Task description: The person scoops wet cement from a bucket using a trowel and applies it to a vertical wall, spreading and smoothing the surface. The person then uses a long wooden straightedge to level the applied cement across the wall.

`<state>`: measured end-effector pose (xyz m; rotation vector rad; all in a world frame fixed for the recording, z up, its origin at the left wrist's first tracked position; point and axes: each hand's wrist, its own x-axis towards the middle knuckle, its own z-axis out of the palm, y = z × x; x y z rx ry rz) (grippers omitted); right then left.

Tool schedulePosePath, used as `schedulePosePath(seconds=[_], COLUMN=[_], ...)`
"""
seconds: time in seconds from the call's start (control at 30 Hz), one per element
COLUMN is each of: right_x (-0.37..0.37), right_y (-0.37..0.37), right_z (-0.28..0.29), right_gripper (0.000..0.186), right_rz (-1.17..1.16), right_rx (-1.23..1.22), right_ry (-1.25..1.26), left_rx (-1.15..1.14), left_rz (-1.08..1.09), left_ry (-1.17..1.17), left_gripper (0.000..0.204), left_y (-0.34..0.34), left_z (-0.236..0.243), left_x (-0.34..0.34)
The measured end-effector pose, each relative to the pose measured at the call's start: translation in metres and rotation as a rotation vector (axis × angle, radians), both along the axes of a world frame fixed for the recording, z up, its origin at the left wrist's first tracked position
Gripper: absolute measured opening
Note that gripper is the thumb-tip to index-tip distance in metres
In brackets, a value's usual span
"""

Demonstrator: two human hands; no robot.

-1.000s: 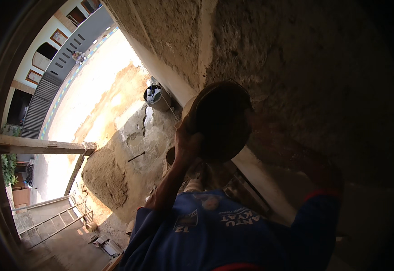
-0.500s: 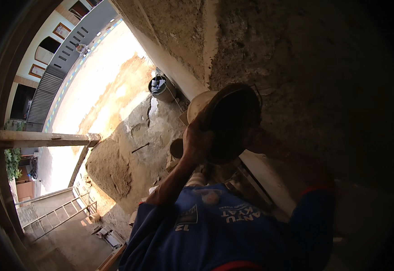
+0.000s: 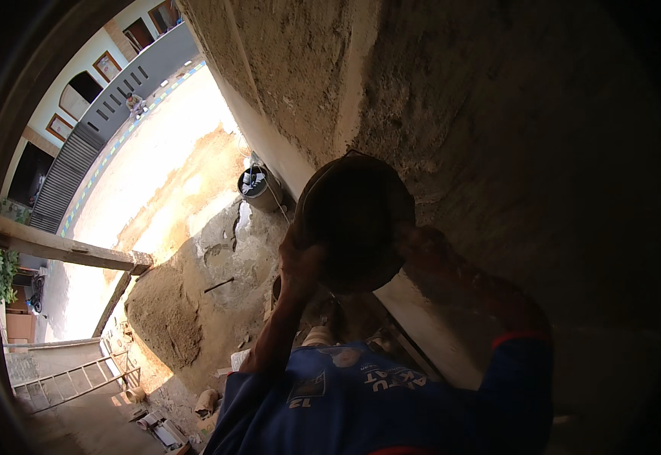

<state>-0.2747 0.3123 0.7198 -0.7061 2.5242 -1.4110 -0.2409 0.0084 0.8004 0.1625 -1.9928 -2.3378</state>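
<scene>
A dark round bucket (image 3: 353, 199) with a wire handle is in the middle of the picture, high over my legs, against the rough wall. My left hand (image 3: 300, 258) is closed on its left edge. My right hand (image 3: 421, 246) is at its right edge, dim and slightly blurred, with the fingers closed on it. The bucket's mouth faces up toward me, and its inside is too dark to tell what it holds. My blue shirt fills the lower middle.
Rough wall (image 3: 285, 68) rises along the right. Below are another bucket (image 3: 262, 193) with light objects in it, a sand heap (image 3: 160, 318) and scattered debris. A wooden beam (image 3: 65, 243) and ladder (image 3: 72, 379) stand left. A person (image 3: 135, 106) crouches by the far gate.
The bucket has turned: its pale side showed half a second ago, and now its mouth looks rounder. It sits lower and more leftward, with both hands. The background has shifted as my head moved.
</scene>
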Motion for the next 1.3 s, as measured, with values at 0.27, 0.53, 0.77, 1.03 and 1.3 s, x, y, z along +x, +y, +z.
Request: schedulePosePath(seconds=[0.27,0.53,0.77,1.03,1.3], right_x=[-0.021,-0.023,-0.105,-0.077,-0.099], right_y=[-0.052,-0.099,-0.054,-0.019,0.049], right_z=[0.191,0.35,0.305,0.387,0.067], right_gripper=[0.031,0.042,0.056,0.062,0.056], right_rz=[-0.022,0.299,-0.43,-0.731,-0.229], right_rx=[0.388,0.461,0.689,0.668,0.614], right_ry=[-0.001,-0.019,-0.086,0.452,0.234], left_rx=[0.182,0.028,0.018,0.04,0.028], left_rz=[0.13,0.304,0.351,0.299,0.262], left_ry=[-0.046,-0.082,-0.265,-0.264,-0.309], left_gripper=[0.051,0.053,0.056,0.055,0.062], left_y=[-0.026,-0.069,-0.071,-0.072,-0.066], left_z=[0.014,-0.035,-0.038,-0.055,-0.047], left_x=[0.008,0.024,0.049,0.051,0.055])
